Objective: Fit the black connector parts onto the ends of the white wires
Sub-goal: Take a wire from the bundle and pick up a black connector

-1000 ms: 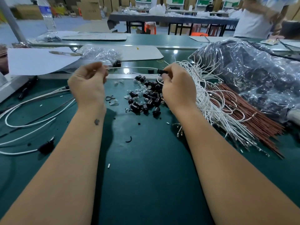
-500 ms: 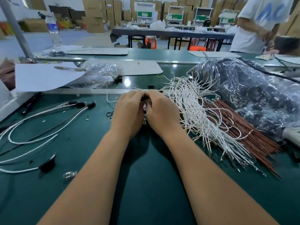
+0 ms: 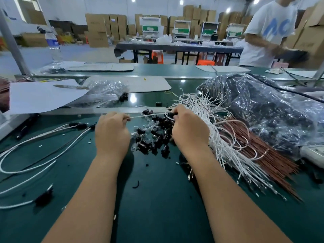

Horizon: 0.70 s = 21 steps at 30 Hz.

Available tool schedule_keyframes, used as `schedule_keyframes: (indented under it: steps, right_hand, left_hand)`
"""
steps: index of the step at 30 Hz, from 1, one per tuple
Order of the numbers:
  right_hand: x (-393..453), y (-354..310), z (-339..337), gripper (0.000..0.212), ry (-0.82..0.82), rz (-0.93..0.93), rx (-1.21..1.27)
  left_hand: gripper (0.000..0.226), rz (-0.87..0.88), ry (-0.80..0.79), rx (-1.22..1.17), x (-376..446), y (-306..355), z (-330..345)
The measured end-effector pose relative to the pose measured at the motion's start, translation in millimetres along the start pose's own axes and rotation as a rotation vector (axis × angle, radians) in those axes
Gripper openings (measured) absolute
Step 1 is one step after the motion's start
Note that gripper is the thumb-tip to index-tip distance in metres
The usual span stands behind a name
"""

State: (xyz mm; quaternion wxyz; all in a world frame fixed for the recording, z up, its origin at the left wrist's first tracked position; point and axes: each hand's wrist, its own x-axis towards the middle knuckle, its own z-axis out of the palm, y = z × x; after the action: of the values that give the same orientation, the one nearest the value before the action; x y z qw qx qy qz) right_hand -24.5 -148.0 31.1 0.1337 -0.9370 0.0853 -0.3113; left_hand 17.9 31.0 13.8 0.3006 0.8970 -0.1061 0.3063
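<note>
Hands that were pressed together over the parts pile half a second ago now stand apart, with a single white wire stretched between them at mid-frame. The left hand pinches the wire's near end between thumb and fingers, while the right hand is curled around the other end, where a black connector shows just at its fingertips. Whether the connector is fully seated on the wire cannot be told from this view.

The wire's long axis runs nearly level across the frame, rising slightly toward the right, so any further push along it would come from the right hand, which is the nearer of the two to the connector. Directly below the wire, between the two wrists, lies the pile of loose black connector parts, small glossy cylinders mixed with clear plastic pieces on the green work mat.

To the right of the right hand, the bundle of unfitted white wires fans out beside a sheaf of brown wires. At lower left, finished wires already carry black ends. Another worker in a white T-shirt stands at upper right.
</note>
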Motion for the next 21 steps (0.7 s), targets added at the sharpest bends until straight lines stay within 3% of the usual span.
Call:
schedule_keyframes:
  steps: [4,8,10,14,21]
  right_hand:
    - [-5.2,-4.1,1.2,0.015,-0.06,-0.04,0.064]
    - [-7.4,-13.3,5.8,0.012,-0.095,-0.101,0.163]
    - [-7.8,-16.5,8.8,0.013,-0.122,-0.11,0.199]
    - [-9.0,-17.8,9.8,0.013,-0.105,-0.143,0.276]
    - [-10.1,-19.8,11.0,0.015,-0.134,-0.195,0.211]
  left_hand:
    - [0.036,-0.069,-0.004,0.207,-8.1,0.8,-3.9]
    - [0.037,0.207,0.0,-0.05,-13.0,24.0,-2.2]
    - [0.037,0.264,-0.049,-0.166,-15.0,33.6,2.4]
    - [0.045,0.199,-0.068,-0.272,-16.1,37.2,7.1]
    - [0.023,0.037,-0.118,-0.342,-11.4,28.8,7.6]
